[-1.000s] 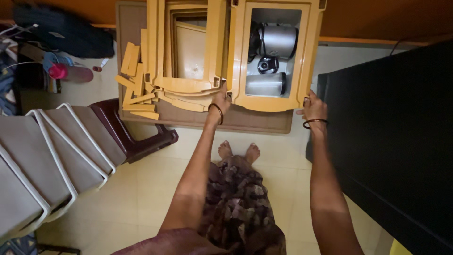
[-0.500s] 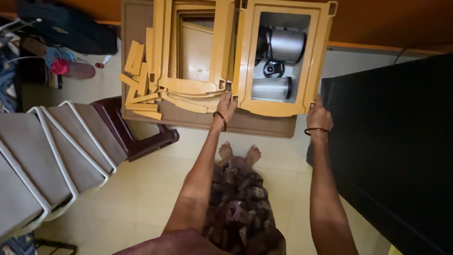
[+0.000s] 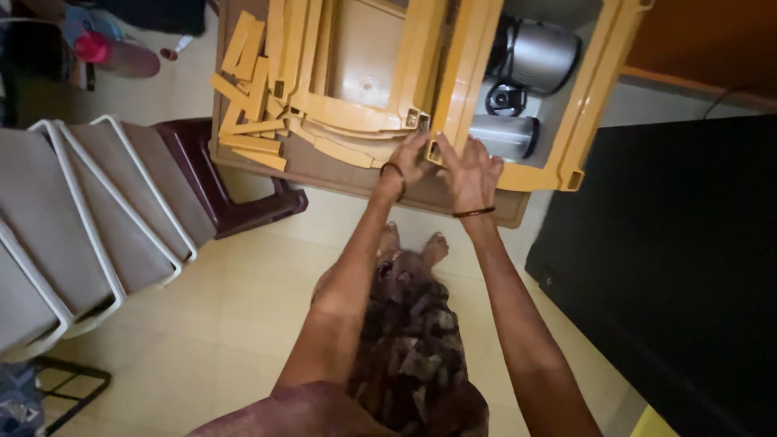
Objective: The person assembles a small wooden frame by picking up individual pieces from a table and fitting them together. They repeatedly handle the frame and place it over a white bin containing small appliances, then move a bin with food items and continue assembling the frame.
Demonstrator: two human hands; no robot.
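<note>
At the near corner of the yellow plastic frame point(image 3: 530, 174), my two hands meet. The left hand point(image 3: 409, 162) has its fingers curled onto the frame's lower left corner, just where it butts against the stacked yellow panels point(image 3: 348, 81); the right hand point(image 3: 471, 170) lies spread over the same corner with the thumb toward the edge. Both touch the plastic, though I cannot tell whether either truly clamps it or only presses. Working the one corner with both hands looks to me like steadying a joint where the two parts come together. The frame lies flat on a brown low table point(image 3: 324, 170), and through its opening I see a steel jar point(image 3: 538, 53) and a second steel jar point(image 3: 506, 133) with a small black cap point(image 3: 507, 99) between them. Loose yellow slats point(image 3: 243, 97) crowd the table's left end. A maroon stool point(image 3: 218, 178) and pale stacked chairs point(image 3: 89, 202) stand to my left, a black cabinet point(image 3: 680, 267) hems in my right.
</note>
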